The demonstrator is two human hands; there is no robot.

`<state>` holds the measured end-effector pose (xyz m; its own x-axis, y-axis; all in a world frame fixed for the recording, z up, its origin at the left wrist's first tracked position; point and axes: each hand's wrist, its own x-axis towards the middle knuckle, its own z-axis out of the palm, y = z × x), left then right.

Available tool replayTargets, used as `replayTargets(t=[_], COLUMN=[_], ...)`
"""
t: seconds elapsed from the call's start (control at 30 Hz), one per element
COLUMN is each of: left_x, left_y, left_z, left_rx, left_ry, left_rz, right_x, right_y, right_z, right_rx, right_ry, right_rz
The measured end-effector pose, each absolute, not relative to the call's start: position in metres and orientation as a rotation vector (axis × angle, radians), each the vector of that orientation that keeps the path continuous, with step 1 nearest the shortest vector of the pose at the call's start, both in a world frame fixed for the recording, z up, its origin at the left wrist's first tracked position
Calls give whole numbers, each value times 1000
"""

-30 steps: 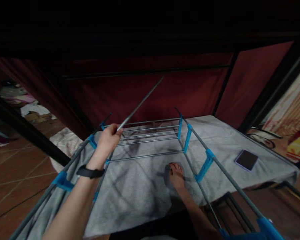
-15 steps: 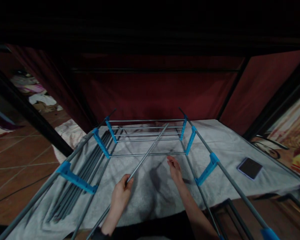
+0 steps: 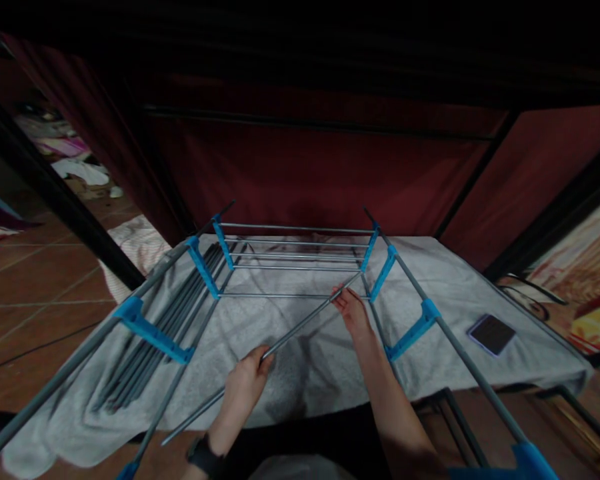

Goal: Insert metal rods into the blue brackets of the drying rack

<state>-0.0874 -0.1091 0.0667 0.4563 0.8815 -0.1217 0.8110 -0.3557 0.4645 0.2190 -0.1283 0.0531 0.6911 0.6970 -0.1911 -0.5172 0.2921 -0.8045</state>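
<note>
A thin grey metal rod (image 3: 300, 325) slants across the middle of the frame, its far end up and to the right. My left hand (image 3: 250, 375) is wrapped round its lower half. Near the far end, my right hand (image 3: 349, 308) has its fingers closed on the same rod. Around both hands stands a rack frame of grey tubes, joined by blue plastic brackets (image 3: 156, 333) on the left and more blue brackets (image 3: 414, 331) on the right. Several crossbars (image 3: 295, 268) span its far end.
A bundle of loose grey tubes (image 3: 163, 327) lies at the left on a grey cloth (image 3: 300, 387) covering the surface. A dark phone or tablet (image 3: 491, 335) rests at the right. Dark red curtains (image 3: 300, 173) hang behind, between dark posts. Tiled floor (image 3: 55, 287) shows at the left.
My right hand, open and apart from the rod before, has closed on its far part. The rod has swung to the right and lies at a flatter slant; my left hand still holds it.
</note>
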Motion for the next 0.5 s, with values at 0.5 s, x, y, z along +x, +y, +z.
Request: replayTargets(t=[0.5], left_x=[-74], left_y=[-54], left_z=[101], left_rx=[2757], left_ry=[1428], left_rz=[368], right_x=[246], right_y=[-161], right_z=[31], right_rx=[-988], right_ry=[-93], right_rz=[719])
